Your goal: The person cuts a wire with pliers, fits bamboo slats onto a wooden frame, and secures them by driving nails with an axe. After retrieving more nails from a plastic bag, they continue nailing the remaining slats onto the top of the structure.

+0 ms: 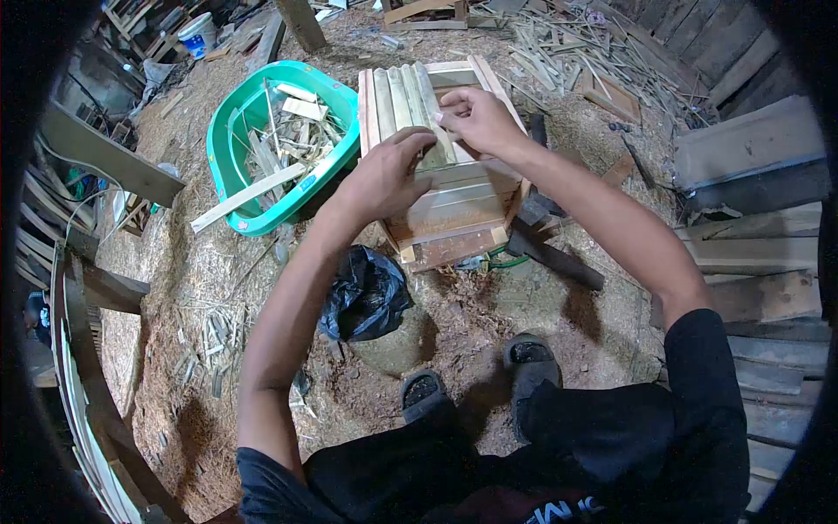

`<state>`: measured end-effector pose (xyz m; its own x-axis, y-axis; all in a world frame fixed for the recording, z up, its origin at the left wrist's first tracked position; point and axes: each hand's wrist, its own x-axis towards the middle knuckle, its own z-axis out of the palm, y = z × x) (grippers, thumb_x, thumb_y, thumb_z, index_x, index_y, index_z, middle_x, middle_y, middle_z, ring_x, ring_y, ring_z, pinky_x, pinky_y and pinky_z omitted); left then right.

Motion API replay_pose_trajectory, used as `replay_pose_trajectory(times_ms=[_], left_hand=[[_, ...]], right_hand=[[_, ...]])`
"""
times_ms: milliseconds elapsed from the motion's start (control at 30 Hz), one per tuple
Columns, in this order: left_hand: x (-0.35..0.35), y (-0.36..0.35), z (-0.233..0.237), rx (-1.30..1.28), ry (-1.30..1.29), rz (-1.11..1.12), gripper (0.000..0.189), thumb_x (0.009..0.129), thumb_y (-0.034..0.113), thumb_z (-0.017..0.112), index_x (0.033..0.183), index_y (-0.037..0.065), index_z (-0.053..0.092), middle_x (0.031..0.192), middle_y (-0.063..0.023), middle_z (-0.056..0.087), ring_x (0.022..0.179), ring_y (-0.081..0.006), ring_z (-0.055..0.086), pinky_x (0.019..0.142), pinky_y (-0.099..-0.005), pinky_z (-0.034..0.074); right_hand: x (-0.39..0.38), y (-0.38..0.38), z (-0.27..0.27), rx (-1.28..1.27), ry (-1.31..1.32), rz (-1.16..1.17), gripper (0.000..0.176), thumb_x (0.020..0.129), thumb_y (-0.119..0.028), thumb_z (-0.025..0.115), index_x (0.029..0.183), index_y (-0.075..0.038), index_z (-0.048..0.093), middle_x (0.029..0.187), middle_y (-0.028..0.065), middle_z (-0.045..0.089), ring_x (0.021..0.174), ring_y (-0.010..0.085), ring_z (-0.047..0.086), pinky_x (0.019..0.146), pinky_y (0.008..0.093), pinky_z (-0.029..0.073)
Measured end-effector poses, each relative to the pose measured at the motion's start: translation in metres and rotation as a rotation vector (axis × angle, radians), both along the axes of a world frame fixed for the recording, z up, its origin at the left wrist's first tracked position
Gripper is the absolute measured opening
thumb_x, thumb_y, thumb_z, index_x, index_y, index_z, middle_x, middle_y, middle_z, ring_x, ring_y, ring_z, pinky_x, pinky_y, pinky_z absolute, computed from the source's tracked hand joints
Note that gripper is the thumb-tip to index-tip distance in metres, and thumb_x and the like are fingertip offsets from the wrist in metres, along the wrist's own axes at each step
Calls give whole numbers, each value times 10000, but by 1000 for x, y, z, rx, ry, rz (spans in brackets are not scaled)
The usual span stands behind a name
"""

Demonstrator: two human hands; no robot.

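Observation:
A wooden box-like frame (458, 205) stands in front of me, with several narrow slats (397, 98) lying side by side across the left part of its top. An opening shows at the top right. My left hand (390, 173) rests on the near end of the slats, its fingers bent around the edge. On the right side of the slats, my right hand (480, 122) has its fingers curled, with thumb and forefinger near the rightmost slat. Whether its fingertips grip that slat is not clear.
A green tub (225, 166) of wood scraps stands left of the box. A black plastic bag (365, 293) lies near my feet. Planks (751, 253) are stacked at right, offcuts (567, 52) lie behind, and a white bucket (197, 35) is at back left.

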<state>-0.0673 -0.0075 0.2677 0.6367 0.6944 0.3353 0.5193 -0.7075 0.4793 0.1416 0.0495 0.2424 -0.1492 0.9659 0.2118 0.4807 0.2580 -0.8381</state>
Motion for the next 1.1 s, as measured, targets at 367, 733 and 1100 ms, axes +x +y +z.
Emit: replay_pose_trajectory(times_ms=[367,733,1100], left_hand=[[62,-120,-77,-298,-396,11,225,845,18,661,1061,-3,602,1007,-169,645,962,-328,638,880,-390,509],[154,-103,-203,-564,-334,26,439,909,69,641,1311,-5,482,1272,-191,555,1160,-296,584,1008,-391,480],[148,-98,-213,-496,-353,5,479,839,52,651,1286,5,484,1202,-244,567,1163,-393,558,1018,-438,434]], right_hand=[[72,-167,-17,384,55,74,114,894,-88,659,942,14,643,882,111,635,783,201,623,708,314,486],[142,-199,-178,-72,-516,-206,381,805,-170,686,1148,-37,584,1168,226,587,1128,412,553,972,473,441],[140,-169,-216,-94,-764,-30,387,829,-153,629,1190,-43,544,1173,241,591,1135,427,551,892,569,450]])
